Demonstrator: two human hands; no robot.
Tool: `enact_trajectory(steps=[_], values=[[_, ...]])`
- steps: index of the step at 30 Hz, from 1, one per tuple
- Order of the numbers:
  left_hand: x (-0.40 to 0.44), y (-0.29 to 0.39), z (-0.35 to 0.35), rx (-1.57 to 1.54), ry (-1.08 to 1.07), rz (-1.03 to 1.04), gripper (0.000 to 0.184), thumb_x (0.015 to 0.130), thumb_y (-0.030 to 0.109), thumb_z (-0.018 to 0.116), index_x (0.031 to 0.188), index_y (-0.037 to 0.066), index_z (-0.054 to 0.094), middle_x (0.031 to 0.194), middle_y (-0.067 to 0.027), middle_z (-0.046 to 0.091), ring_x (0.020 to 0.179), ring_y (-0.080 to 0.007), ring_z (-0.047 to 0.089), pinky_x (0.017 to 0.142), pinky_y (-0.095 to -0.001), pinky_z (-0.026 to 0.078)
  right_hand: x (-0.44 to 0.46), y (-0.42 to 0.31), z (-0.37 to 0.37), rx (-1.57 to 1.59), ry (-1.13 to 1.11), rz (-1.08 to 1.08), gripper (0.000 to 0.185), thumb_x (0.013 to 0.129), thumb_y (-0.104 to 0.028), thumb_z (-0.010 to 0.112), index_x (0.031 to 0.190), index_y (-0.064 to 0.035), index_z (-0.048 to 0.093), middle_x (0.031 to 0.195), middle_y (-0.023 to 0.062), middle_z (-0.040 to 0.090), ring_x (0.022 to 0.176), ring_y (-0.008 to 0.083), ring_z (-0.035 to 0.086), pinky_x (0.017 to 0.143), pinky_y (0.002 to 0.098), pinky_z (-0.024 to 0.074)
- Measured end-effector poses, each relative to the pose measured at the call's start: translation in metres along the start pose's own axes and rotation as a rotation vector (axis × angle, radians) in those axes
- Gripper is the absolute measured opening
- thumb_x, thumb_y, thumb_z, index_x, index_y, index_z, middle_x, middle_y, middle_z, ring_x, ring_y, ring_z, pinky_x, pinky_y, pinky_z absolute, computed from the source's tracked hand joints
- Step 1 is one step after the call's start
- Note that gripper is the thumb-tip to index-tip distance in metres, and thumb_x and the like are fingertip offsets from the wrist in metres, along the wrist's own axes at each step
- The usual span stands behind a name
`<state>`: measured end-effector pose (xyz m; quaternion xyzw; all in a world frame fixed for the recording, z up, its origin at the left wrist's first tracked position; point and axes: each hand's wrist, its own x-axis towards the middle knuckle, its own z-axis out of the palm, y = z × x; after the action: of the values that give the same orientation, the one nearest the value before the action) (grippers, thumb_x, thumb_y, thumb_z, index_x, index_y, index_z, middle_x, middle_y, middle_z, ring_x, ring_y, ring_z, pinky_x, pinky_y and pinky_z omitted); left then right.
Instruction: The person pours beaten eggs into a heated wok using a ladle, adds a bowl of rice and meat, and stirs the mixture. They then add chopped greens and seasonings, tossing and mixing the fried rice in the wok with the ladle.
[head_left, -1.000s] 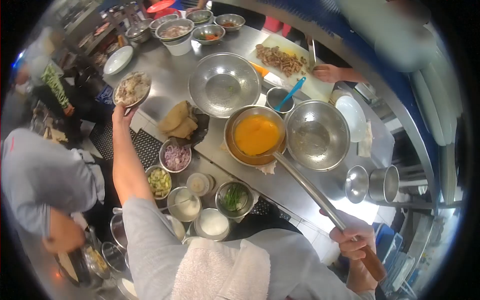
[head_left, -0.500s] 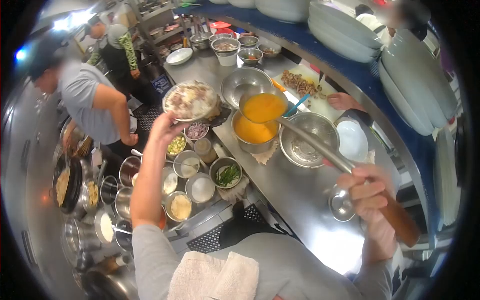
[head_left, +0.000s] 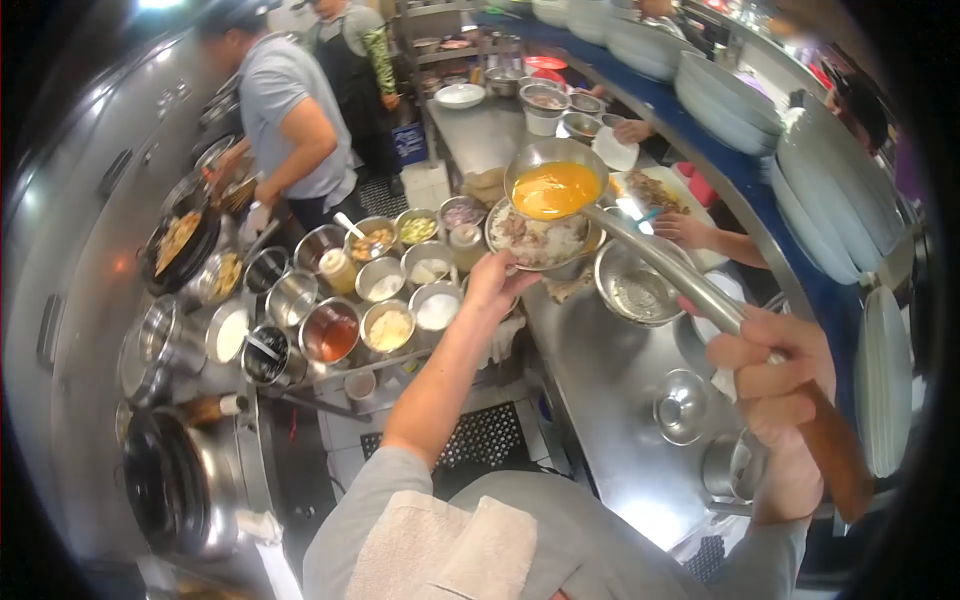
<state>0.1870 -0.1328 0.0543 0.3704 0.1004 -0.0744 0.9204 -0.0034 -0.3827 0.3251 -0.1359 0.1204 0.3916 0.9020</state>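
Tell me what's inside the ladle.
The ladle holds glossy orange-yellow liquid. Only its surface shows; the inner bottom and anything submerged are covered by the liquid, so I can't tell.

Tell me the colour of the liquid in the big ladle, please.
The liquid is orange-yellow; it shows best in the head view.

No text, label, brand, number or sign can be read. The one thing that seems to bear print is a blue box (head_left: 409,143), low down just outside the left edge of the steel surface (head_left: 590,360), near its far end. Pale marks show on the side of the blue box, too small and blurred to make out as letters or figures. Whether they form words, a logo or only a pattern cannot be told from this view.
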Motion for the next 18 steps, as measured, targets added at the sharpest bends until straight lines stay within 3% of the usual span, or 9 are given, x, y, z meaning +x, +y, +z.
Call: enact_trajectory(steps=[5,8,14,18], values=[[-0.078,0.028,-0.067,0.044,0.137,0.14,0.029,0.08,0.001,0.048,0.109,-0.004,0.049,0.107,-0.014,0.053,0.093,-0.0279,0.06,0.078,-0.0435,0.058,0.012,0.061,0.013,-0.151,0.094,0.095,0.045,0.09,-0.001,0.034,0.135,0.003,0.026,0.069,0.003,0.034,0.042,0.0035,0.041,0.031,0.0223,0.0449],[-0.142,0.056,-0.124,-0.017,0.145,0.236,0.031,0.08,0.001,0.049,0.111,-0.002,0.05,0.107,-0.0143,0.056,0.095,-0.0266,0.06,0.077,-0.0443,0.057,0.031,0.097,0.013,-0.129,0.03,0.253,0.046,0.09,0.0,0.033,0.136,0.0035,0.025,0.07,0.0028,0.035,0.043,0.0039,0.043,0.031,0.0233,0.0448],[-0.281,0.12,-0.236,-0.049,0.507,0.459,0.029,0.081,0.0,0.049,0.11,-0.004,0.049,0.106,-0.016,0.06,0.092,-0.0276,0.063,0.077,-0.0438,0.058,0.093,0.182,0.012,0.007,-0.148,0.599,0.051,0.092,-0.003,0.028,0.14,0.0066,0.014,0.079,0.005,0.034,0.053,0.0089,0.048,0.04,0.0286,0.0509],[-0.386,0.149,-0.295,-0.085,0.687,0.683,0.027,0.082,0.002,0.049,0.108,-0.004,0.05,0.1,-0.0138,0.063,0.086,-0.0229,0.065,0.071,-0.0391,0.058,0.148,0.255,0.037,-0.034,-0.236,0.866,0.055,0.094,-0.009,0.028,0.141,0.0077,0.006,0.079,0.0049,0.035,0.057,0.0105,0.051,0.043,0.0268,0.0494]])
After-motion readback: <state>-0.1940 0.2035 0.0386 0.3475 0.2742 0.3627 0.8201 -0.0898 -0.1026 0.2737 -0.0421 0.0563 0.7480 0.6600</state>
